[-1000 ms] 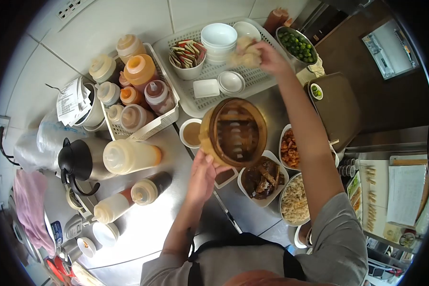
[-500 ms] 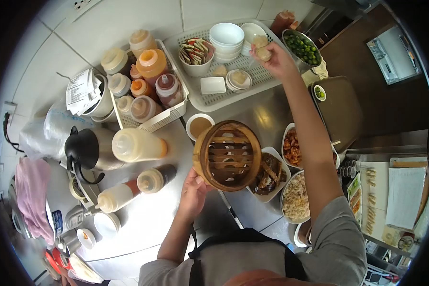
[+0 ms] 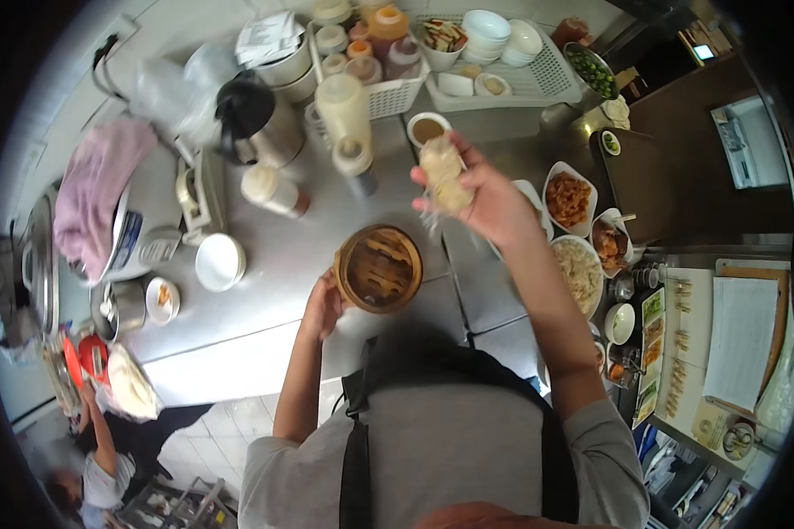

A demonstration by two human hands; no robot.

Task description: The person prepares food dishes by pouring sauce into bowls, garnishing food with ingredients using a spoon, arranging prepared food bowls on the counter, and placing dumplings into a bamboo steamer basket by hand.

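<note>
Below the counter's middle, my left hand point(image 3: 325, 305) grips the side of a round bamboo steamer basket point(image 3: 412, 261). Its slatted base shows inside the rim, with nothing lying on it. Higher and to the right, my right hand point(image 3: 496, 203) is closed around two pale, roundish lumps point(image 3: 445, 174), with thin clear plastic hanging below them. What the lumps are I cannot tell. Just beyond these fingers stands a small white bowl of brown sauce point(image 3: 429, 130).
Squeeze bottles point(image 3: 342, 108) and a black-lidded jug point(image 3: 258, 119) stand at the back left. A perforated tray point(image 3: 543, 84) holds bowls. Food dishes, including rice point(image 3: 577, 275), line the right. Another person point(image 3: 106, 476) is at lower left.
My right hand has come back from the tray towards me, carrying the pale lumps. My left hand and the steamer basket are now lower in view; the camera's view has shifted too.
</note>
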